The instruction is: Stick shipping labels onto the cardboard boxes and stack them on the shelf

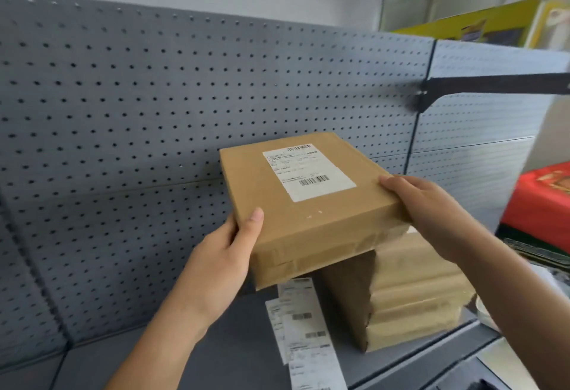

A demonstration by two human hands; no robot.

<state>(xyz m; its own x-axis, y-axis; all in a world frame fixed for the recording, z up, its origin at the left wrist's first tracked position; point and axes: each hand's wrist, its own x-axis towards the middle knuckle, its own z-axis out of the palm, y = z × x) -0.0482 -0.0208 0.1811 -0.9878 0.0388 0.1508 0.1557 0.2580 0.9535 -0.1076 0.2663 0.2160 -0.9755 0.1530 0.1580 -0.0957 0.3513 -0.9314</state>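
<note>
Head view: box (pixel 311 204) between hands.

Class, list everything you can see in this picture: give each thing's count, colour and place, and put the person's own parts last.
Held box: one, brown, centre, raised in both hands.
Label: one, white, stuck on the held box's top.
Stacked boxes: several, brown, on the shelf below the held box.
Loose labels: a few, white, on the shelf beside the stack.
Shelf: one, grey, bottom.
Pegboard: grey, behind.
Bracket: one, black, upper right.
Red box: one, right edge.
Left hand: grips the box's near-left corner.
Right hand: grips its right edge.
</note>
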